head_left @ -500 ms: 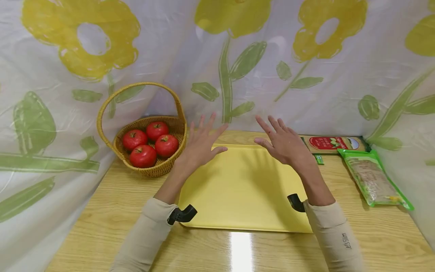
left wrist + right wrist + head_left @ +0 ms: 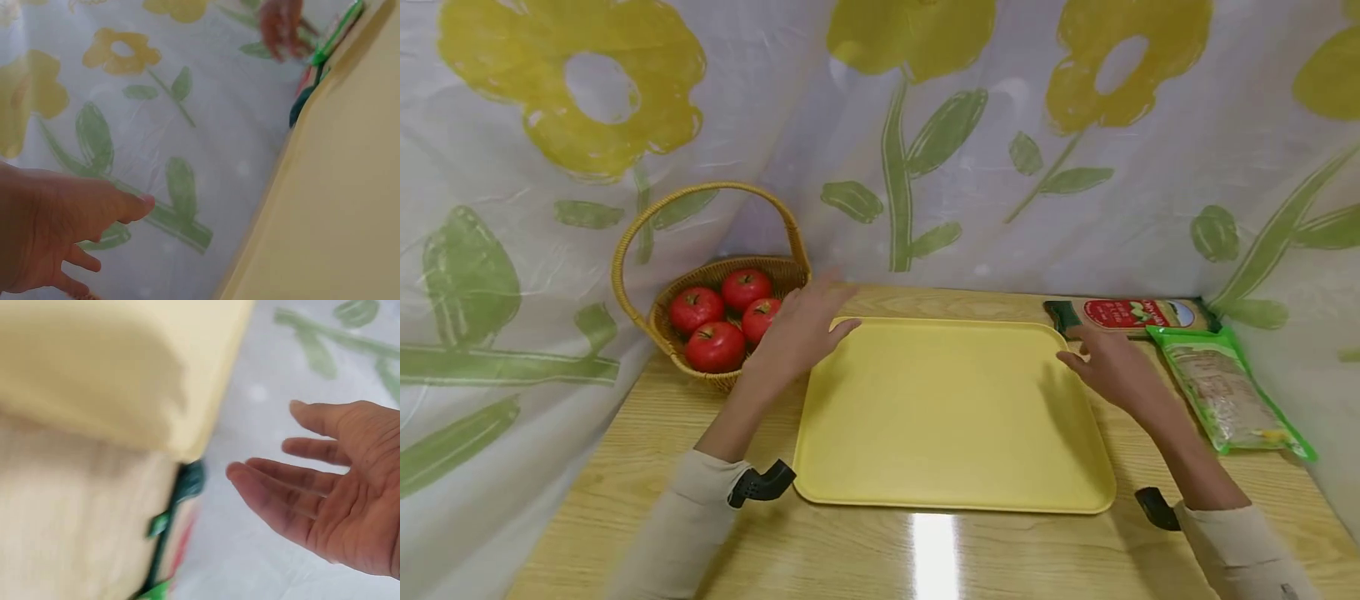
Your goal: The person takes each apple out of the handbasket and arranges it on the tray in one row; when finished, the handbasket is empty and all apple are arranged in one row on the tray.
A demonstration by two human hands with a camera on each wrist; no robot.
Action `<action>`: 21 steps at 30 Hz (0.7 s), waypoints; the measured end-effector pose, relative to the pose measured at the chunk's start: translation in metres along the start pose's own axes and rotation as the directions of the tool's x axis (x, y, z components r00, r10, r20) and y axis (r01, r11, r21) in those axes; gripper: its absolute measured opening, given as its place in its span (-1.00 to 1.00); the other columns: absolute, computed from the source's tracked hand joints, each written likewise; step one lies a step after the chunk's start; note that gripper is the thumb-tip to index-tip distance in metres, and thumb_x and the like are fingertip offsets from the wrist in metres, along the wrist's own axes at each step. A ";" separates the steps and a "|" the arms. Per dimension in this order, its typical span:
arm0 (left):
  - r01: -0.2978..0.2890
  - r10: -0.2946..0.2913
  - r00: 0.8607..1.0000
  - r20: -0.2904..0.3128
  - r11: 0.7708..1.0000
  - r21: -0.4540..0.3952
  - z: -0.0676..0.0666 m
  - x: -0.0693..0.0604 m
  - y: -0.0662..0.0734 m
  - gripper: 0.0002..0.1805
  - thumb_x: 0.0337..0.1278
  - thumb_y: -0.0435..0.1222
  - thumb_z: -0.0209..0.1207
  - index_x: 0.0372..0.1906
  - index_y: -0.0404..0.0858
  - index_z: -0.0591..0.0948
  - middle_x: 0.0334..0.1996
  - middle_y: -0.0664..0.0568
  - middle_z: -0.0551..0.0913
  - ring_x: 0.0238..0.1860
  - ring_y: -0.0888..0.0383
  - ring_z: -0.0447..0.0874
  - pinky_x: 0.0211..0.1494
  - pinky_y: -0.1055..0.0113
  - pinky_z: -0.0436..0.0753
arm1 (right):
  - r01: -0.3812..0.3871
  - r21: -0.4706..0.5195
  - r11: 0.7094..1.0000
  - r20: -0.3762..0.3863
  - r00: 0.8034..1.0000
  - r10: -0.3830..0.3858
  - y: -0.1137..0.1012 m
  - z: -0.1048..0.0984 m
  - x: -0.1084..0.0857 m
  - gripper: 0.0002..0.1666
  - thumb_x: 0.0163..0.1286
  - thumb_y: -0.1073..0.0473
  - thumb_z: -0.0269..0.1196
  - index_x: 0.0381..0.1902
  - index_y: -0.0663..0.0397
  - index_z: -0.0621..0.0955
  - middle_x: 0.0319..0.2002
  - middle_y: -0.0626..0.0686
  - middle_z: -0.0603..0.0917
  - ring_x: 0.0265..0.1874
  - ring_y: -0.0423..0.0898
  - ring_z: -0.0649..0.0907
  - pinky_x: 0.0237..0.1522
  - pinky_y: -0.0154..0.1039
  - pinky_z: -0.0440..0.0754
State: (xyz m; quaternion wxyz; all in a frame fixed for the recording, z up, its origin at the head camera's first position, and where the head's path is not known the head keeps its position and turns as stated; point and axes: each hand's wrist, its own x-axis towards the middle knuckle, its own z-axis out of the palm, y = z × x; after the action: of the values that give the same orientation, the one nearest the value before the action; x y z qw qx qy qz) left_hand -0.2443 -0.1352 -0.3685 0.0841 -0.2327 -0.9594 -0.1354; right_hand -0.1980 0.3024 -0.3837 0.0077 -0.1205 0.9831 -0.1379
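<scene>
My left hand point(image 2: 796, 332) hovers with spread fingers between the wicker basket point(image 2: 722, 382) and the left edge of a yellow tray point(image 2: 951, 417). It hides part of the red apples point(image 2: 716, 346) in the basket. Past the tray's right edge, my right hand point(image 2: 1116, 367) is in the air near a flat red and green package point(image 2: 1138, 313), part of which it covers. Its fingers point(image 2: 275, 500) look loosely extended in the right wrist view, holding nothing. The left hand's thumb point(image 2: 134, 206) stands apart from its fingers, also with nothing held.
At the right of the wooden table point(image 2: 865, 550) lies a clear bag with green edges point(image 2: 1228, 392), beside the flat package. A flower-printed curtain point(image 2: 790, 108) hangs close behind the table and along both sides. The basket's tall handle point(image 2: 700, 193) arches upward.
My hands have moved apart from above the tray: the left one leftward to the basket, the right one rightward and down toward the packages. Basket, tray and packages stay in place.
</scene>
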 end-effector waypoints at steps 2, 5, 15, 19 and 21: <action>-0.006 0.006 1.000 -0.016 1.000 0.004 -0.003 -0.004 -0.005 -0.44 0.46 -0.04 0.25 0.42 -0.17 0.54 0.55 -0.27 0.36 0.56 -0.22 0.36 0.44 -0.30 0.50 | -0.022 0.023 0.999 0.043 0.999 0.021 0.012 0.007 -0.011 -0.41 0.52 0.11 0.28 0.27 0.52 0.52 -0.19 0.42 0.77 -0.40 0.18 0.76 -0.38 0.06 0.72; -0.008 0.009 1.000 -0.017 1.000 0.018 -0.010 -0.009 -0.012 -0.44 0.46 -0.06 0.25 0.41 -0.23 0.55 0.52 -0.36 0.38 0.48 -0.32 0.46 0.40 -0.29 0.54 | -0.081 0.082 0.993 0.143 0.987 0.069 0.023 0.017 -0.025 -0.34 0.52 0.14 0.28 0.34 0.56 0.42 -0.33 0.32 0.77 -0.58 0.00 0.71 -0.51 -0.10 0.67; 0.021 -0.023 1.000 0.015 0.995 0.099 -0.051 -0.020 -0.049 -0.46 0.51 -0.11 0.20 0.38 -0.35 0.54 0.48 -0.44 0.36 0.36 -0.44 0.53 0.35 -0.33 0.55 | -0.248 0.230 0.941 0.387 0.911 0.145 0.027 0.035 -0.033 -0.47 0.51 0.28 0.25 0.23 0.56 0.34 -0.47 0.22 0.68 -0.61 -0.03 0.73 -0.51 -0.14 0.76; 0.026 -0.032 0.998 0.051 0.993 0.116 -0.060 -0.016 -0.068 -0.46 0.50 -0.11 0.20 0.39 -0.33 0.54 0.42 -0.38 0.44 0.29 -0.43 0.57 0.37 -0.35 0.51 | -0.232 0.236 0.944 0.455 0.884 0.103 0.031 0.032 -0.029 -0.72 0.52 0.34 0.22 -0.08 0.47 0.37 -0.32 0.33 0.62 -0.51 0.03 0.79 -0.45 -0.13 0.78; 0.008 -0.019 0.996 0.086 0.993 0.122 -0.061 -0.012 -0.078 -0.47 0.49 -0.11 0.21 0.38 -0.33 0.54 0.38 -0.38 0.46 0.30 -0.41 0.55 0.37 -0.37 0.49 | -0.233 0.247 0.941 0.512 0.855 0.078 0.035 0.028 -0.025 -0.75 0.52 0.37 0.21 -0.14 0.41 0.34 -0.28 0.34 0.58 -0.47 0.07 0.81 -0.42 -0.11 0.80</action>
State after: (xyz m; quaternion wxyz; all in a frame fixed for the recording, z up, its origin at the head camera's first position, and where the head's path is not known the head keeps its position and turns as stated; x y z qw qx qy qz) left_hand -0.2642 -0.2255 -0.3310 0.0551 -0.2263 -0.9702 -0.0671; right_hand -0.1805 0.3335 -0.4208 0.2889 -0.0683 0.9219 -0.2488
